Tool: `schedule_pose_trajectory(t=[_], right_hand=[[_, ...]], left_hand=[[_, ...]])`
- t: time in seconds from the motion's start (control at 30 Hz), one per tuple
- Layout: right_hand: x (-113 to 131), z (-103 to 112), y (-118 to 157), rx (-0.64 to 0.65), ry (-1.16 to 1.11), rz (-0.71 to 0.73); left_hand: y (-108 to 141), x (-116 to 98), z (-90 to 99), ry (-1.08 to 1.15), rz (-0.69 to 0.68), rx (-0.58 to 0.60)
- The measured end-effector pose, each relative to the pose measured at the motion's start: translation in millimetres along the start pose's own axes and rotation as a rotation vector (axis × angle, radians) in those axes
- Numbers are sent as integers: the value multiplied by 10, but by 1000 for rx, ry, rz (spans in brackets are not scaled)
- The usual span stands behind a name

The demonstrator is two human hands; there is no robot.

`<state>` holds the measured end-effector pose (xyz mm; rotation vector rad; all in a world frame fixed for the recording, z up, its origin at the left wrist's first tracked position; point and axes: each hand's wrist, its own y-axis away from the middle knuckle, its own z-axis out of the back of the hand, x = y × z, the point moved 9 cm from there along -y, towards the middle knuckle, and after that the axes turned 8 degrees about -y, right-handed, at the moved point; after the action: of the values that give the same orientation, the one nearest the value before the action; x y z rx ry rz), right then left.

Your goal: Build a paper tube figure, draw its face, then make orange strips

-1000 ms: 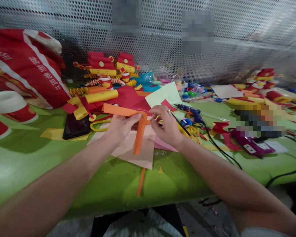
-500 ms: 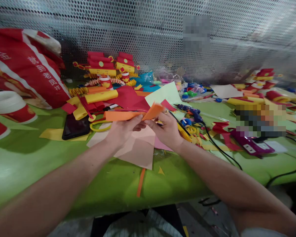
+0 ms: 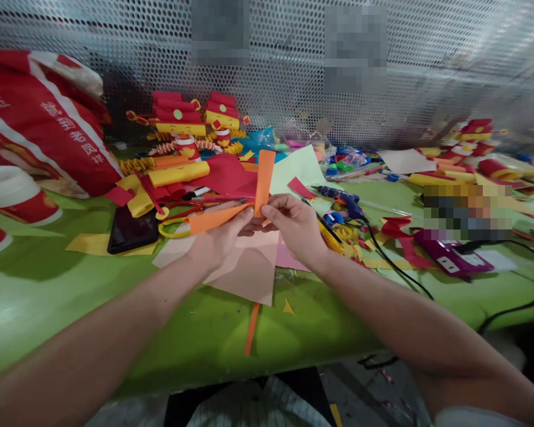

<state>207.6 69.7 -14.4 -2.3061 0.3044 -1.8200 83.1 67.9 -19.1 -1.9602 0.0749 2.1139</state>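
Both hands meet above the middle of the table, pinching folded orange paper strips. My left hand [image 3: 225, 234] grips the end of a strip [image 3: 216, 217] that points left. Between the fingertips of my right hand [image 3: 296, 225] is another orange length [image 3: 263, 181], standing upright; whether the two are one strip cannot be made out. Beneath the hands lie a light pink sheet [image 3: 244, 273] and a darker pink piece [image 3: 289, 254]. Yellow-handled scissors [image 3: 171, 228] rest just left of my left hand. A thin orange strip [image 3: 252, 329] lies near the front edge.
A phone [image 3: 132, 228], paper cups [image 3: 20, 196] and a red bag [image 3: 48, 124] are on the left. Behind stand red and yellow paper figures [image 3: 180, 118]. To the right are a blue glue gun [image 3: 342, 198] with its cable and a purple power strip [image 3: 451, 255].
The orange paper at my right fingertips has swung from leaning right to standing upright. My right hand has shifted slightly, and the view has moved a little.
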Motion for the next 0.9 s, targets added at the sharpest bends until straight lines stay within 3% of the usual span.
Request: schedule_pose_trajectory(t=[0.33,0.57,0.9], right_hand=[[-23,-18,15,-28,-31,7],[-42,-30,14,-38,-14,0],[-88,-114,-25,107,-173,-97]], left_hand=[[28,16,-26,35,4,-13],[67,-84,2,-16,-19,-109],[40,-66,40,-16,3,-114]])
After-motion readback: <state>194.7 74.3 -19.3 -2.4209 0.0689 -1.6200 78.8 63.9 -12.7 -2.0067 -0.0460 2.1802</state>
